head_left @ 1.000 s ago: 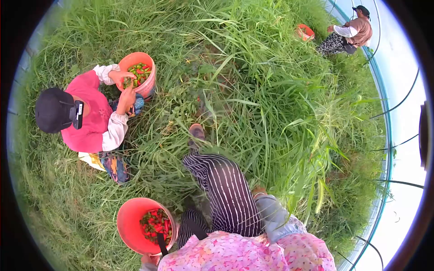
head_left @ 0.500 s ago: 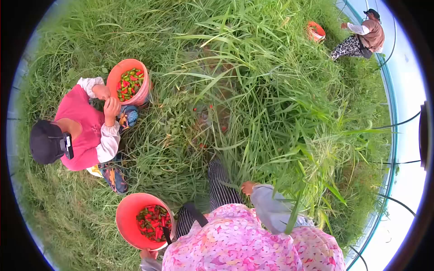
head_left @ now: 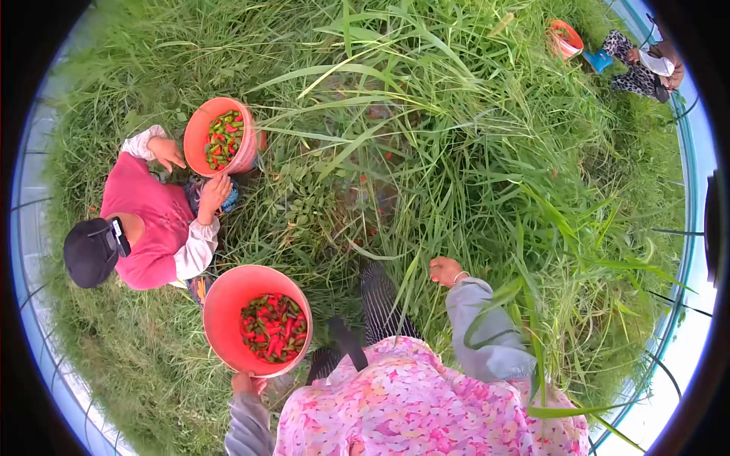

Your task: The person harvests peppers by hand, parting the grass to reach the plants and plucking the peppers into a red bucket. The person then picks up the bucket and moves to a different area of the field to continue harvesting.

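Head view: at the lower left of the frame, an orange bucket (head_left: pixel 228 304) of red and green peppers (head_left: pixel 272 328) is gripped at its rim by the left hand (head_left: pixel 247 382). The right hand (head_left: pixel 445 270) is seen among tall grass (head_left: pixel 456 152) at centre; whether it is closed cannot be told.

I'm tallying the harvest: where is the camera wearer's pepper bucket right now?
Head view, lower left: the bucket sits at the left hand, which holds its near rim, just below the person in pink.
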Available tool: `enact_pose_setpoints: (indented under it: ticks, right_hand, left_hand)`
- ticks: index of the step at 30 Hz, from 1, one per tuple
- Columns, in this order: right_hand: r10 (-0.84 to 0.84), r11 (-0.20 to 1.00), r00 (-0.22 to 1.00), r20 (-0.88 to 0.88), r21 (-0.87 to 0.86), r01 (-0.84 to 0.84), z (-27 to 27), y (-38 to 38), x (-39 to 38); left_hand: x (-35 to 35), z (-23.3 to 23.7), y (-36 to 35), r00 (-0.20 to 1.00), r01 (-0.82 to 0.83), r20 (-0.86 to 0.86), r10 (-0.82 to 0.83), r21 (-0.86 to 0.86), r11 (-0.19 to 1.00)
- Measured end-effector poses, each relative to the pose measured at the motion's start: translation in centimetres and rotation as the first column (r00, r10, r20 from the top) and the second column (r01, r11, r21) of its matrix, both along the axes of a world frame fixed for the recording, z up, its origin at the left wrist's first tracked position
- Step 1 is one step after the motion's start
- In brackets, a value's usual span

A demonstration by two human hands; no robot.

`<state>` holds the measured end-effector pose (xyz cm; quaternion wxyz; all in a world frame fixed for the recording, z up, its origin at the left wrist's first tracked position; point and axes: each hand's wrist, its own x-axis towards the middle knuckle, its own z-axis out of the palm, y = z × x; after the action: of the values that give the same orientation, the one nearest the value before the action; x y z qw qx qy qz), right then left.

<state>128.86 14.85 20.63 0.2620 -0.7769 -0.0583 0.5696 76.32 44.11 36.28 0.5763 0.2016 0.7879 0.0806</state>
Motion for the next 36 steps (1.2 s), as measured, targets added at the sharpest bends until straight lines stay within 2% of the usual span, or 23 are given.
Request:
enact_pose_setpoints:
  ticks: [1, 4, 7, 10, 11, 14, 20, 21, 25, 28, 32, 36]
  right_hand:
    - [-0.016, 1.0, 1.0, 0.006, 0.009, 0.016, -0.6, -0.7, 0.4]
    - [-0.287, 0.958, 0.957, -0.055, -0.028, 0.285, 0.9, -1.2, 1.1]
    - [-0.342, 0.939, 0.938, -0.059, -0.057, 0.339, 0.5, -1.9, 1.0]
    - [-0.307, 0.95, 0.951, -0.04, -0.068, 0.304, 0.5, -1.5, 0.1]
    - [-0.305, 0.949, 0.952, -0.039, -0.098, 0.3, 1.0, -0.8, -0.1]
    - [-0.267, 0.964, 0.96, -0.086, -0.002, 0.267, 0.7, 0.1, -0.5]
    - [-0.344, 0.93, 0.934, -0.097, 0.104, 0.353, 4.8, 2.2, -0.5]
    - [-0.276, 0.956, 0.958, -0.071, 0.081, 0.282, 4.5, 1.5, -0.1]
    - [-0.267, 0.964, 0.963, -0.027, -0.025, 0.266, 3.5, -0.4, 1.1]
    - [-0.312, 0.946, 0.948, -0.065, -0.114, 0.304, 3.4, -0.5, 2.3]
    - [-0.315, 0.948, 0.943, -0.109, -0.081, 0.308, 2.5, -0.5, 3.4]
    - [-0.295, 0.955, 0.949, -0.113, -0.01, 0.296, 3.1, 1.1, 4.3]
  left_hand:
    - [0.9, 0.3, 0.3, 0.998, 0.04, -0.047, -0.04, -0.001, 0.999]
    - [5.0, 4.5, 0.7, 0.971, 0.158, -0.178, -0.158, -0.013, 0.987]
    - [6.9, 8.1, 0.6, 0.967, 0.233, -0.105, -0.233, -0.011, 0.972]
    - [10.7, 10.1, 1.1, 0.963, 0.265, -0.073, -0.261, 0.043, 0.963]
    - [11.6, 9.9, 1.5, 0.965, 0.263, -0.04, -0.261, 0.048, 0.964]
    - [14.1, 7.0, 2.3, 0.956, 0.294, -0.027, -0.293, 0.062, 0.954]
    - [19.6, -0.8, 4.2, 0.908, 0.398, 0.117, -0.403, 0.064, 0.915]
    - [20.9, -1.3, 4.3, 0.902, 0.414, 0.11, -0.418, 0.062, 0.908]
    - [23.9, -3.7, 5.7, 0.893, 0.445, 0.052, -0.447, 0.053, 0.894]
    - [24.8, -4.3, 6.9, 0.897, 0.443, -0.01, -0.442, 0.033, 0.896]
    - [26.0, -5.0, 7.8, 0.893, 0.45, -0.004, -0.45, 0.005, 0.893]
    - [29.5, -4.4, 7.4, 0.899, 0.432, -0.081, -0.431, -0.001, 0.902]
